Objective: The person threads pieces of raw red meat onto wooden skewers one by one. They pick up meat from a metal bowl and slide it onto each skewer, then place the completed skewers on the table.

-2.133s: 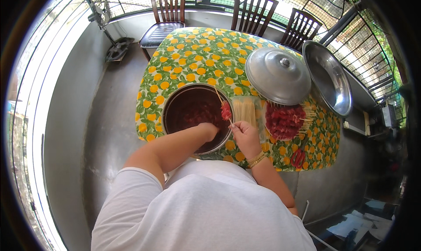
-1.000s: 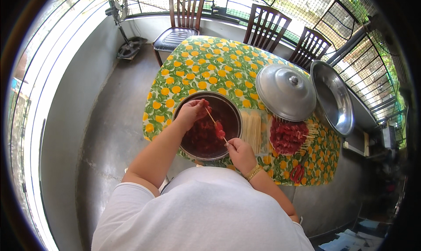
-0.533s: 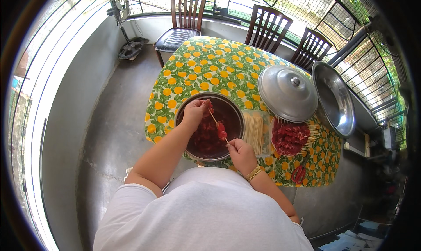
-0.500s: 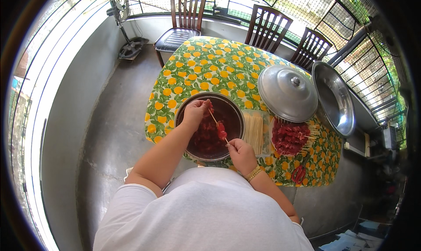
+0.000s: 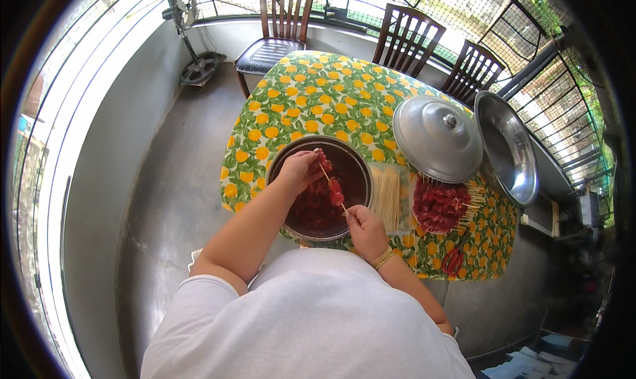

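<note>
Over a round metal pot of dark red marinated meat, my two hands hold one thin wooden skewer. My right hand pinches its lower end near the pot's right rim. A red chunk of meat is threaded on the skewer close to that hand. At the upper end, my left hand is closed on another piece of meat, which sits at the skewer's tip. To the right stands a clear container of bare skewers. Beyond it lies a plate heaped with skewered meat.
A domed metal lid and a large steel basin are at the right. Red-handled scissors or a similar red tool lies on the fruit-print tablecloth. Chairs line the far side; a standing fan is back left.
The piece of meat at the upper tip shows more beside my left fingers now. Both hands stay on the skewer, and the whole view has shifted slightly.
</note>
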### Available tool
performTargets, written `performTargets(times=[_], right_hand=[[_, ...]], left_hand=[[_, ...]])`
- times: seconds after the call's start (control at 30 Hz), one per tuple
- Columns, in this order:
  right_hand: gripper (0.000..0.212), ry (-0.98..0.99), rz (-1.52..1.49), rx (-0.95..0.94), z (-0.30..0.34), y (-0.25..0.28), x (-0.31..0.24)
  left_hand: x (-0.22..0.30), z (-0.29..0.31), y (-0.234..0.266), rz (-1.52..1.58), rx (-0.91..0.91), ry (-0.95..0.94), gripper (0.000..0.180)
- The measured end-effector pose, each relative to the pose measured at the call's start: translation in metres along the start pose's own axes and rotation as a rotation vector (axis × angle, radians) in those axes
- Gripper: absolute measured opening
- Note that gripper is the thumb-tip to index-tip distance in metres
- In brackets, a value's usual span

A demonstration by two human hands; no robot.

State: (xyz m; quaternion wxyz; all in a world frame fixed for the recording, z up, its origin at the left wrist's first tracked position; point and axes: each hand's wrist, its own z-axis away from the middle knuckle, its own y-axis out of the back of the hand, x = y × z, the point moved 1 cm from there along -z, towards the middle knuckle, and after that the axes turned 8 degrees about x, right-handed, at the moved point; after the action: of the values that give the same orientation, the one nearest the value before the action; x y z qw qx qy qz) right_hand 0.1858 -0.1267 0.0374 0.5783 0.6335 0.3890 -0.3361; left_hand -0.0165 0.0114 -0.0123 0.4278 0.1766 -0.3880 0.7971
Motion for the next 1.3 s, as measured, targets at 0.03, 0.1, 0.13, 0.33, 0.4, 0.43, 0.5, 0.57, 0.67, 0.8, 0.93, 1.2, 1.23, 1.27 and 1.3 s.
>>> performTargets(times=[0.03, 0.1, 0.13, 0.33, 0.4, 0.43, 0.5, 0.57, 0.67, 0.8, 0.93, 1.2, 1.23, 1.27, 1.3], right_hand=[[0.015, 0.001, 0.003, 0.001, 0.0, 0.0, 0.0], [0.015, -0.03, 0.01, -0.014, 0.0, 0.0, 0.001], [0.015, -0.045, 0.015, -0.02, 0.0, 0.0, 0.002], [0.015, -0.112, -0.151, -0.039, -0.005, -0.002, 0.007], [0.016, -0.158, -0.174, -0.073, -0.005, -0.003, 0.008], [0.017, -0.181, -0.185, -0.09, -0.005, -0.003, 0.008], [0.019, -0.177, -0.16, -0.091, -0.005, -0.004, 0.007], [0.02, -0.158, -0.129, -0.085, -0.006, -0.003, 0.006], [0.02, -0.1, -0.069, -0.072, -0.005, 0.0, 0.002], [0.017, -0.003, 0.029, -0.042, -0.003, 0.003, -0.005], [0.015, 0.057, 0.128, 0.004, -0.002, 0.006, -0.01], [0.011, 0.078, 0.194, 0.007, 0.001, 0.009, -0.013], [0.011, 0.067, 0.198, 0.004, 0.001, 0.009, -0.013], [0.011, 0.096, 0.194, 0.028, 0.001, 0.009, -0.013], [0.011, 0.104, 0.196, 0.044, 0.001, 0.008, -0.013]], left_hand=[[0.001, 0.001, -0.001, -0.001, 0.0, 0.01, 0.006], [0.001, 0.004, -0.003, 0.003, -0.001, 0.003, 0.009], [0.0, 0.005, -0.004, 0.004, 0.006, -0.005, 0.011], [-0.009, 0.004, -0.013, -0.132, -0.057, -0.276, 0.015], [-0.01, 0.002, -0.012, -0.062, -0.058, -0.24, 0.016], [-0.01, 0.001, -0.012, -0.027, -0.063, -0.223, 0.017], [-0.01, 0.001, -0.012, -0.013, -0.072, -0.229, 0.018], [-0.01, 0.002, -0.014, -0.002, -0.056, -0.215, 0.017], [-0.009, 0.004, -0.018, 0.006, -0.005, -0.188, 0.016], [-0.008, 0.007, -0.022, -0.017, 0.019, -0.21, 0.016], [-0.011, 0.007, -0.024, -0.001, 0.024, -0.252, 0.016], [-0.007, 0.008, -0.027, 0.121, 0.009, -0.224, 0.019], [-0.007, 0.008, -0.027, 0.131, 0.011, -0.216, 0.02], [-0.006, 0.009, -0.027, 0.119, 0.008, -0.227, 0.021], [-0.005, 0.009, -0.027, 0.108, 0.013, -0.223, 0.022]])
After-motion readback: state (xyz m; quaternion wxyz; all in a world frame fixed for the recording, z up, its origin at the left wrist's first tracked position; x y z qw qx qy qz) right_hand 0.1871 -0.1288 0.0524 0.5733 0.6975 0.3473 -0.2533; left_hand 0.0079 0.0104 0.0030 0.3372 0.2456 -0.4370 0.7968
